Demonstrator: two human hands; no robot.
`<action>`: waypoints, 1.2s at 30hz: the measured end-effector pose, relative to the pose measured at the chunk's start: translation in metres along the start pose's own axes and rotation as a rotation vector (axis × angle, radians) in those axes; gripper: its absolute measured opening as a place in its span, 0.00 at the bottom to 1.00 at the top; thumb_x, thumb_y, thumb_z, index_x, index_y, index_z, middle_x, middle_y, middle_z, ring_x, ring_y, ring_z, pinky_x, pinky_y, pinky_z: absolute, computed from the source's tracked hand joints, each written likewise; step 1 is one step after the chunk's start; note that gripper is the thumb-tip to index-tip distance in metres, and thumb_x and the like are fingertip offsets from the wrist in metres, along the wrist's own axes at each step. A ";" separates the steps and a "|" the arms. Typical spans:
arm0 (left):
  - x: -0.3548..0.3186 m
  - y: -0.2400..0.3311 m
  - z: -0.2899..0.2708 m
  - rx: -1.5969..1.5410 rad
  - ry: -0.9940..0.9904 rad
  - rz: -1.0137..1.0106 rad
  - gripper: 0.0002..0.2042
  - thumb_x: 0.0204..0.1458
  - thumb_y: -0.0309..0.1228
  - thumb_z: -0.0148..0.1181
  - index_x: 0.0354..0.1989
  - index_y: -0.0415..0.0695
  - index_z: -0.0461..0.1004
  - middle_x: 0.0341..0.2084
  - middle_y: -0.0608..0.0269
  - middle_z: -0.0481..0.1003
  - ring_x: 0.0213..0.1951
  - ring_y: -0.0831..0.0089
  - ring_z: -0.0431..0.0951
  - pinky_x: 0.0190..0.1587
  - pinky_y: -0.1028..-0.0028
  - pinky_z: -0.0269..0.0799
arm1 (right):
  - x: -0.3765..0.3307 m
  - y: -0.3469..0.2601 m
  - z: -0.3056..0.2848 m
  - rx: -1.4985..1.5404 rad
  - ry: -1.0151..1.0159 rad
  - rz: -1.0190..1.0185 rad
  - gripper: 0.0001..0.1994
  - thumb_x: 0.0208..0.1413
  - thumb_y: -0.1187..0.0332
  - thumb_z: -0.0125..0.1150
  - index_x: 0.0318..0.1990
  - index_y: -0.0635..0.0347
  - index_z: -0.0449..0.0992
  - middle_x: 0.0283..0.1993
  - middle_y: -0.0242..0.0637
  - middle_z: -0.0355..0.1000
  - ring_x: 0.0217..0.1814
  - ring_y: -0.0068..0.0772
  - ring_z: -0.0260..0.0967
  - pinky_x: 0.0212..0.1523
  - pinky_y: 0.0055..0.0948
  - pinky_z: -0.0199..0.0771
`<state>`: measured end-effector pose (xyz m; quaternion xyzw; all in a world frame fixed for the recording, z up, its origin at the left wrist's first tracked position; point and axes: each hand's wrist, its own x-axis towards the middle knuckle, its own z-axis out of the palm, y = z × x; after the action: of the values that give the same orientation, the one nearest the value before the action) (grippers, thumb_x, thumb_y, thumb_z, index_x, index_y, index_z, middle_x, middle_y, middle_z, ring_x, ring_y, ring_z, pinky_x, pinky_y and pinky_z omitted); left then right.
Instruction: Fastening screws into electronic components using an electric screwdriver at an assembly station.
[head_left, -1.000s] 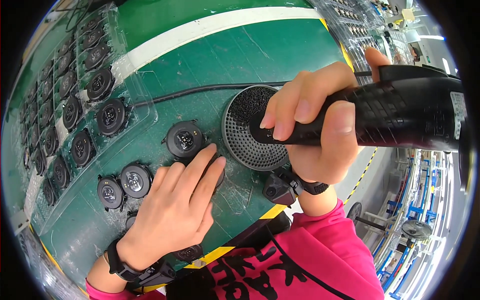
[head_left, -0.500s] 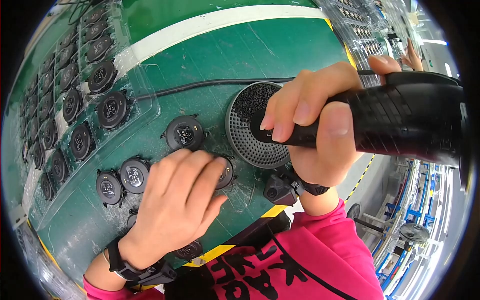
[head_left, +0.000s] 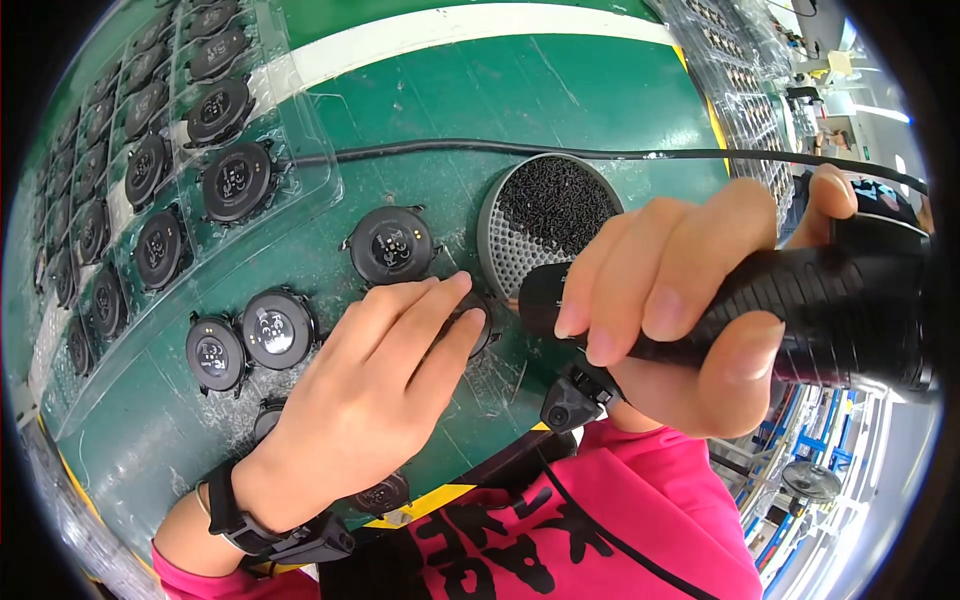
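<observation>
Under both hands lies a green bench top (head_left: 600, 90) with a white stripe (head_left: 480, 30) across its far part and a yellow-and-black edge nearest the person's pink shirt (head_left: 640, 520). Beyond the bench on the right, a bright workshop with racks and blue frames shows, blurred. The left hand (head_left: 370, 390) rests palm down, its fingers (head_left: 440, 300) together and pressing on a round black watch case (head_left: 478, 322), mostly hidden beneath them. The right hand (head_left: 690, 310) is wrapped tight round a black electric screwdriver (head_left: 800, 310), whose tip meets that case just beside the left fingertips. Just beyond the fingertips sits a round mesh dish of black screws (head_left: 550, 225); a black cable (head_left: 480, 150) runs behind it. Left of the fingers lie loose watch cases (head_left: 275, 330); farther off, a clear tray (head_left: 150, 170) holds rows more.
</observation>
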<state>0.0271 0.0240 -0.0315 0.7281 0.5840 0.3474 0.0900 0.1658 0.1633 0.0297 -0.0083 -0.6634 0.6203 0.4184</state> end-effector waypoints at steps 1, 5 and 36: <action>0.000 0.000 0.001 -0.001 0.003 0.002 0.17 0.41 0.23 0.61 0.43 0.31 0.76 0.49 0.49 0.73 0.47 0.58 0.74 0.47 0.66 0.76 | 0.001 0.000 0.000 -0.033 -0.022 0.019 0.30 0.66 0.62 0.51 0.72 0.52 0.47 0.34 0.36 0.64 0.21 0.31 0.66 0.24 0.36 0.76; -0.001 0.000 0.001 0.002 0.013 0.007 0.17 0.41 0.24 0.61 0.42 0.31 0.76 0.48 0.49 0.74 0.46 0.59 0.74 0.46 0.67 0.76 | 0.002 -0.002 0.000 -0.103 -0.077 0.058 0.30 0.66 0.62 0.52 0.71 0.52 0.47 0.34 0.36 0.65 0.22 0.31 0.66 0.24 0.36 0.76; -0.002 0.002 -0.001 -0.076 0.001 -0.032 0.18 0.36 0.19 0.66 0.40 0.33 0.74 0.48 0.46 0.73 0.43 0.49 0.74 0.46 0.61 0.74 | -0.010 -0.020 -0.021 -0.146 -0.160 0.045 0.31 0.65 0.63 0.52 0.72 0.51 0.47 0.33 0.36 0.65 0.21 0.29 0.66 0.23 0.33 0.76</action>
<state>0.0275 0.0214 -0.0306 0.7147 0.5820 0.3682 0.1225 0.1942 0.1703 0.0384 -0.0039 -0.7378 0.5782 0.3484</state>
